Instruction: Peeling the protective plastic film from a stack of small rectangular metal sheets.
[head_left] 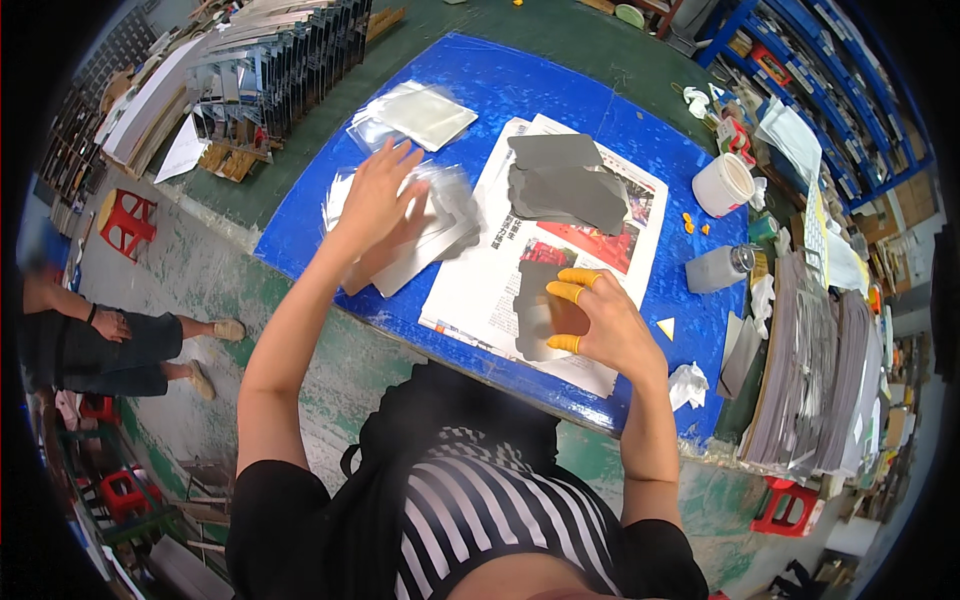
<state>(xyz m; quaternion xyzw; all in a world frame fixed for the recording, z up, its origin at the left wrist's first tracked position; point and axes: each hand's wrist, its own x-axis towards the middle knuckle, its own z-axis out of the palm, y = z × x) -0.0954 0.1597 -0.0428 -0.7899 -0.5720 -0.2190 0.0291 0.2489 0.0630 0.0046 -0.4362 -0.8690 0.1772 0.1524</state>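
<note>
My left hand [380, 205] is over a loose pile of thin, shiny silver sheets [420, 245] at the left of the table. Its fingers are spread, slightly blurred, and nothing shows gripped in them. On my right hand [605, 320], yellow finger cots cover the thumb and two fingertips. Those fingertips rest apart on a dark grey, notch-edged plate [535, 310], which lies on a stack of newspapers [480, 290]; the palm hides its right side. Farther back on the papers, several similar grey plates [570, 195] overlap. Behind the silver pile sits a stack of clear-wrapped sheets [425, 112].
The blue table [335, 200] also bears a white tub [722, 185], a translucent bottle [715, 270], small orange bits and crumpled tissue [688, 385]. Stacked panels [810, 370] crowd its right side. A rack of panes [290, 80] stands far left. Another person [110, 335] is at left, near a red stool [128, 222].
</note>
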